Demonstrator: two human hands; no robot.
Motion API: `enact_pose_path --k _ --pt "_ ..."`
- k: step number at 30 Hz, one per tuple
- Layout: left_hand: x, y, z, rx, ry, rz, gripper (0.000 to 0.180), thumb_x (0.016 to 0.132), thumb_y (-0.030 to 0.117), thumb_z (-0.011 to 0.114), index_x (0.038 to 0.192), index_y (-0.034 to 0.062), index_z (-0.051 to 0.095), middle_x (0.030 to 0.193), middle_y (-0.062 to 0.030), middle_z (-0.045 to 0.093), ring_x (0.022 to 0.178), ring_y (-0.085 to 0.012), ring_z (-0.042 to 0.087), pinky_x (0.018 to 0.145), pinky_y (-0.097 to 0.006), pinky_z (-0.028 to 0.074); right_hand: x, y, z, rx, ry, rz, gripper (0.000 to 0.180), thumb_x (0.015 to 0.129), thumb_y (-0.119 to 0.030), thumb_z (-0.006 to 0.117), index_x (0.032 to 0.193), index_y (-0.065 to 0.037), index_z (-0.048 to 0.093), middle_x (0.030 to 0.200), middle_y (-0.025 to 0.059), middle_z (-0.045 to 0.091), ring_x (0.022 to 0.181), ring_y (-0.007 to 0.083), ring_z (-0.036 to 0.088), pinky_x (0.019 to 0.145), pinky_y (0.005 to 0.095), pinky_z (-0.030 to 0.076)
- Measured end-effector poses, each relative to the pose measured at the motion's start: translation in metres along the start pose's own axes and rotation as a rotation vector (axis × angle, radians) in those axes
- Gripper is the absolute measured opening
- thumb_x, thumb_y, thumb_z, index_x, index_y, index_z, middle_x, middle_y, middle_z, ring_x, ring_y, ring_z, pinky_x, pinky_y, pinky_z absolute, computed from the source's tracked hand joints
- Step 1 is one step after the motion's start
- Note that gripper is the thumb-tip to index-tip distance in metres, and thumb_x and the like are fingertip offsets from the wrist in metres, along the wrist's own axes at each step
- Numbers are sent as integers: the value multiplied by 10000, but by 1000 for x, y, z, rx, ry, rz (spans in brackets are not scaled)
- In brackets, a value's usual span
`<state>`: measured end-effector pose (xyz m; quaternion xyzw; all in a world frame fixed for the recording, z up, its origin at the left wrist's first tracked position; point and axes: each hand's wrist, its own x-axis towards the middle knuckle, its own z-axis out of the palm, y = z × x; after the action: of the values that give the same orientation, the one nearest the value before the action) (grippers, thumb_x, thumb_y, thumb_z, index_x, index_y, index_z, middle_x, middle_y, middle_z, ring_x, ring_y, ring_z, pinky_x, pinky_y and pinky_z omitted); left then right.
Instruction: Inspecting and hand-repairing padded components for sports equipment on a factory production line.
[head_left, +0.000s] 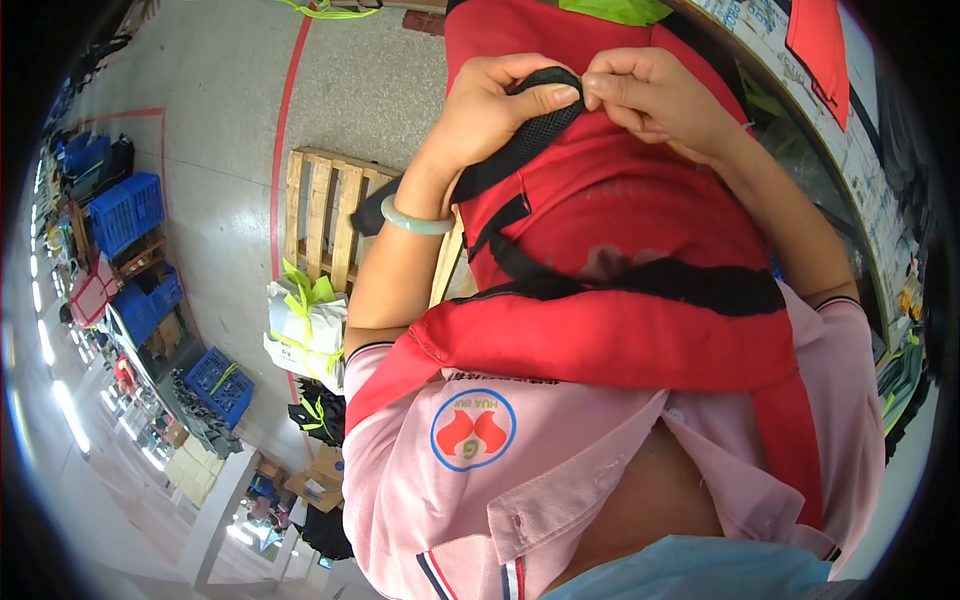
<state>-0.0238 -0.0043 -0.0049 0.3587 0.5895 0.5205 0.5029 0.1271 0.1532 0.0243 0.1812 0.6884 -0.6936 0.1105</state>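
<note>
A red bag (pixel 620 190) with black trim lies against my front, over my pink shirt (pixel 560 480). From it a black mesh strap (pixel 515 150) runs up between my hands. My left hand (pixel 495 105), with a pale green bangle (pixel 415 222) at the wrist, pinches the strap's top end between thumb and fingers. Right beside it, thumb tip to thumb tip, my right hand (pixel 650 95) is closed on the same end of the strap.
A wooden pallet (pixel 320 215) lies on the grey floor to my left, with white bundles tied in green (pixel 305 335) near it. Blue crates (pixel 128 210) stand farther left. A worktable edge (pixel 850 150) curves along the right.
</note>
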Motion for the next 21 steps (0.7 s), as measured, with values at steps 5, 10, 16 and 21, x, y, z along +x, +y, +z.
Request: enact_pose_path --k 5,10,16,21 --pt "-2 3 -5 -248 49 -38 180 840 83 699 1001 3 689 857 -6 680 801 -58 603 732 -201 494 1 -1 -9 228 -24 -34 230 960 -270 527 908 -59 600 539 -58 401 434 2 294 388 161 198" --pt "-7 -2 -15 -294 47 -25 187 849 75 689 1021 4 681 877 0 676 800 -56 601 736 -197 492 1 -5 -8 62 -16 2 251 970 -275 511 888 -52 591 532 -62 414 433 -1 305 396 169 222" --pt "-6 1 -11 -277 29 -13 186 852 67 683 1027 2 675 876 1 672 799 -60 599 738 -201 493 -1 -4 1 -25 -31 10 265 965 -268 513 862 -44 610 532 -48 440 455 19 343 425 195 262" --pt "-6 0 -11 -233 48 -15 181 857 68 679 1026 1 672 868 4 669 795 -61 598 735 -201 492 0 -5 5 -112 -4 -67 247 961 -246 509 853 -45 602 526 -46 428 474 28 364 462 211 286"
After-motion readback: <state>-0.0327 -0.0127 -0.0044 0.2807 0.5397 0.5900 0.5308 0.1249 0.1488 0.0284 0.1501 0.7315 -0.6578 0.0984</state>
